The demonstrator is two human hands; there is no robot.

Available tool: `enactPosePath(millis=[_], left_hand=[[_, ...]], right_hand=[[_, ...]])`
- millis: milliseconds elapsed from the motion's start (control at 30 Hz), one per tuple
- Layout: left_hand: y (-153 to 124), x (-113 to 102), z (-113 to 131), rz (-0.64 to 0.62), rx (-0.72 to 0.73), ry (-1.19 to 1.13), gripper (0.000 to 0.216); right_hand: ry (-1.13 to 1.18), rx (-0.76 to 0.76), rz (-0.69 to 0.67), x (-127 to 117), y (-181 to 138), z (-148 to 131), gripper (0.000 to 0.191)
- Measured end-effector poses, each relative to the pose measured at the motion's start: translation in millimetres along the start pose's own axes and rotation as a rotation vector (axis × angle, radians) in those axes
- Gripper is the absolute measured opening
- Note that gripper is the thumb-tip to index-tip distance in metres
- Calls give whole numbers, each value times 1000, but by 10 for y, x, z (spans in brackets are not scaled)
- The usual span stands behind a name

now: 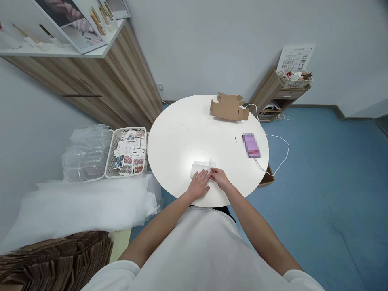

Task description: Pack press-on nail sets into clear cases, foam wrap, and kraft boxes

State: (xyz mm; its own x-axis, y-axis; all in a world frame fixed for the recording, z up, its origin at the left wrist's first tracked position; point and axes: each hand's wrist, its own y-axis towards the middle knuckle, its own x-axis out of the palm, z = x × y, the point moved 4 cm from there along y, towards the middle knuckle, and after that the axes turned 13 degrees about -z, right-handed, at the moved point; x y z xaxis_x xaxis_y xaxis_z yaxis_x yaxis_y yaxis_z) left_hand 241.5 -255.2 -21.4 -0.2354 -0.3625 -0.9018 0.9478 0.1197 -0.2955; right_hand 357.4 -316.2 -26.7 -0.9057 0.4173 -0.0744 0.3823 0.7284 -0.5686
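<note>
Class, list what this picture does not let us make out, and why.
All in the head view:
Underneath the white sheet: the sheet and left hand cover it.
Grip of the right hand: too small to judge.
Purple device: pixel blocks mask its surface.
Wording on cards in the basket: too small.
Extent of the brown stack: cut off by left and bottom edges.

Phone [251, 145] pixelated; brown stack [60, 262] cut off at 2 edges; left hand [199, 184] partly hiding white sheet [195, 169].

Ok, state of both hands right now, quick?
Left hand: open, lying on the white paper.
Right hand: closed, seemingly pinching the paper's right end.
</note>
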Motion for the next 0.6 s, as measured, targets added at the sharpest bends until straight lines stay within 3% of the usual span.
enactPosePath(millis=[133, 267, 333, 467, 533, 600], left_hand=[[-2, 10, -62, -32, -11, 33, 53], [-52, 14, -67, 5, -48, -91, 54], [-110, 35, -94, 69, -221, -258, 58], [-275, 197, -219, 142, -789, -854, 77], [-293, 255, -256, 171, -950, -1116, 84], [-264, 255, -307, 247, -1015, -1275, 89]], right_hand=[[-401, -74, 82, -57, -87, 6, 41], [-854, -135, 117, 70, -147, 25, 45], [-919, -103, 134, 129, -146, 62, 44], [-897, -93, 134, 151, -111, 98, 44], [-879, -125, 109, 135, -97, 98, 44], [-868, -160, 78, 128, -95, 104, 44]])
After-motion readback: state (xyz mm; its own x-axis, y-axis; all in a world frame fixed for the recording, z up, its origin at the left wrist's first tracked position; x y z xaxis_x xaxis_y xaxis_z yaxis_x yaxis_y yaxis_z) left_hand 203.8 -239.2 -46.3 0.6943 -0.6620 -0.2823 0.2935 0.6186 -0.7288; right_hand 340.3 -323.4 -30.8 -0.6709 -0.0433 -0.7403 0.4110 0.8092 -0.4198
